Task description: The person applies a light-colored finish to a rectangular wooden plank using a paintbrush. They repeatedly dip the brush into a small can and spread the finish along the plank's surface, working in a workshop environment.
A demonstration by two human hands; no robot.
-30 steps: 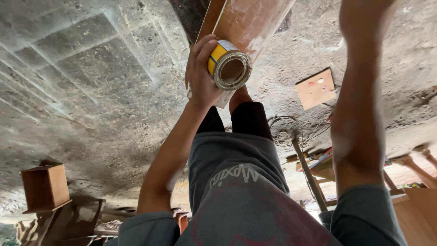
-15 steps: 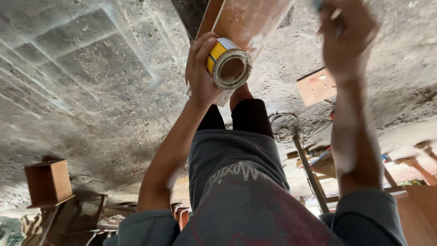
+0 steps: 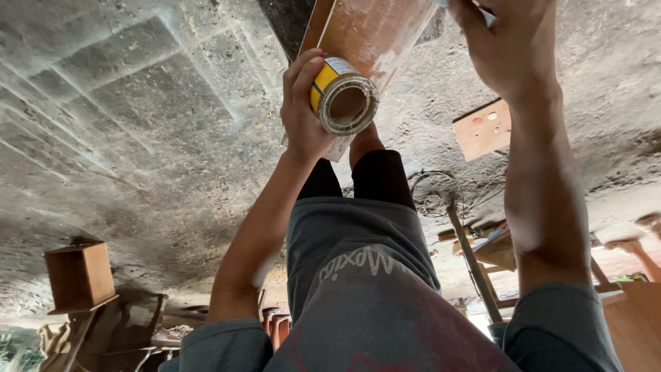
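Observation:
My left hand (image 3: 301,120) is wrapped around a roll of tape (image 3: 344,102) with a yellow side and a pale core, its open end facing me. The roll rests against a long reddish-brown wooden board (image 3: 375,31) that runs up out of the top of the view. My right hand (image 3: 513,48) is raised at the top right, next to the board's far edge, fingers curled. A pale scrap shows at its fingertips, and I cannot tell whether it is gripped. Both arms reach forward over my grey sweatshirt (image 3: 365,289) and dark trousers (image 3: 375,176).
Rough concrete floor (image 3: 138,124) with scored lines fills the view. A small square wooden plate (image 3: 482,129) lies to the right. A coil of wire (image 3: 434,196) and a metal rod (image 3: 471,262) sit beside my legs. A brown wooden box (image 3: 79,275) stands lower left, with wooden furniture parts (image 3: 633,255) lower right.
My right hand, out of view past the top edge a second ago, has drawn back into view beside the board. The left hand keeps the tape roll in the same place.

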